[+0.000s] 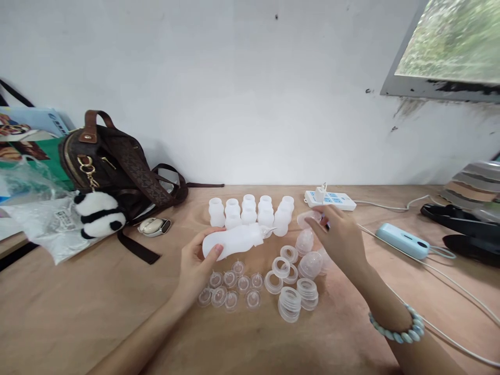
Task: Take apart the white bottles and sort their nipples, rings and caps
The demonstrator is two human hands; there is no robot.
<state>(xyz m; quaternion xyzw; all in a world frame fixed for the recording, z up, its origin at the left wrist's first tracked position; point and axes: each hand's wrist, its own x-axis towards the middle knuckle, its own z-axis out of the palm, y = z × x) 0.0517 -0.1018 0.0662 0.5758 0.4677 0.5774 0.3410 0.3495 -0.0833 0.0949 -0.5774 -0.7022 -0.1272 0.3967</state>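
Observation:
My left hand (197,268) is closed around a white squeeze bottle (230,244), tilted onto its side. A clear pointed nipple (267,231) sits at the bottle's right end. In the fingers of my right hand (340,235) is a translucent dome cap (308,219), held apart from the bottle, to its right. More dome caps (311,265) stand on the table below that hand. Between my arms lie several clear nipples (230,279) and translucent rings (281,267), some in stacks (289,304). White open-topped bottles (281,223) stand in rows behind.
At the left are a brown backpack (109,161) with a panda plush (100,214), a plastic bag (42,221) and a computer mouse (151,225). A power strip (344,201), a light blue device (402,240) and white cables (441,278) lie at the right. The wall closes off the back.

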